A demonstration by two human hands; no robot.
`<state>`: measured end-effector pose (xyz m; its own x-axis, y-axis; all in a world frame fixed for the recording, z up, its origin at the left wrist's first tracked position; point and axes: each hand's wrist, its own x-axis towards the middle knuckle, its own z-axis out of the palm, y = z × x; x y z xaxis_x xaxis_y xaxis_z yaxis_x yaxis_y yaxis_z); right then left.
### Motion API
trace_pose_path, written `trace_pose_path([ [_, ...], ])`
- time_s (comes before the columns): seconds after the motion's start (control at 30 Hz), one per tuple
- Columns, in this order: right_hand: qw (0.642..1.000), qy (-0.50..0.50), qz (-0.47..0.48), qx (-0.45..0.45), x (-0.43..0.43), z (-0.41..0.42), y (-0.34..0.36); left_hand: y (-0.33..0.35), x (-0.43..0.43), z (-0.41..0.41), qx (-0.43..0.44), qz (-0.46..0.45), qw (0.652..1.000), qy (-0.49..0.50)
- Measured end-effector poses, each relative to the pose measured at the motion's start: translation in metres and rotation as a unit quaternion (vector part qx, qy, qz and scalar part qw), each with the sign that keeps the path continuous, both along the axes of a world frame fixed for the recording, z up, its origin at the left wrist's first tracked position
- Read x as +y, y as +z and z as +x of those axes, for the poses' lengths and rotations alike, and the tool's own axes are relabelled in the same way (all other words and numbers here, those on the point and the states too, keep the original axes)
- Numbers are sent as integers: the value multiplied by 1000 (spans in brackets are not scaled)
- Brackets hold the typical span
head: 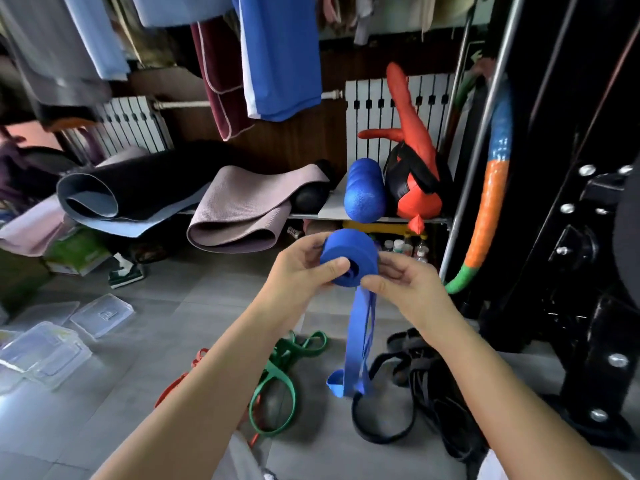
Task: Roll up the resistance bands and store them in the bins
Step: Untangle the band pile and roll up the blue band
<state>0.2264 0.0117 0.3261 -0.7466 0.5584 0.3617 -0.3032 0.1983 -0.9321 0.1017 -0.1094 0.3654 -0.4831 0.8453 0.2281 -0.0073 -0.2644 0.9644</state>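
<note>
Where the frame cuts off at the lower left, a cluster of clear plastic bins sits on the grey tiled floor, only partly in view, with a loose clear lid just beside them. Above them, at the left edge, a green box lies under a heap of rolled mats; its printing is too blurred to read. Toward the lower middle, an orange band lies on the floor, largely hidden behind the person's left forearm. A green band is tangled just to its right, also partly covered.

At the centre of the frame, the left hand holds a thick roll of blue resistance band in the air. Its grip is closed around the roll, thumb pressed on the near face beside the hollow core, the other fingers wrapped out of sight behind. The band's unrolled tail hangs straight down from the roll and ends in a fold just above the floor. The right hand grips the roll's right side, thumb at the lower edge where the tail leaves; its fingertips cannot be made out.

Below the right forearm, black bands sprawl on the floor, partly hidden. A black machine frame fills the right edge, cut off.
</note>
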Motion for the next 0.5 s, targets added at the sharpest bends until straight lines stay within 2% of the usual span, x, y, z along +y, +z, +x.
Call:
trace_pose_path([
  [0.07,1000,7,14,20,4,-7,24,14,7,-2,-77,41,996,-27],
  [0.13,999,-9,27,32,10,-12,46,30,13,-5,-113,62,990,-56],
  [0.2,997,-33,62,26,15,-13,65,43,18,-7,-119,42,990,-68],
  [0.23,995,-42,92,13,18,-12,73,50,19,-9,-85,15,994,-60],
  [0.27,992,-44,121,-4,21,-11,80,57,18,-11,-3,-18,999,-32],
  [0.3,987,-44,151,-27,23,-9,84,65,17,-15,128,-52,990,11],
  [0.33,980,-44,184,-57,23,-7,87,72,16,-19,279,-77,956,51],
  [0.37,970,-44,220,-91,23,-6,87,78,14,-22,409,-92,905,72],
  [0.4,958,-44,255,-124,22,-5,86,83,13,-22,501,-111,855,70],
  [0.5,939,-37,296,-172,16,-1,76,86,9,-13,642,-202,739,29],
])
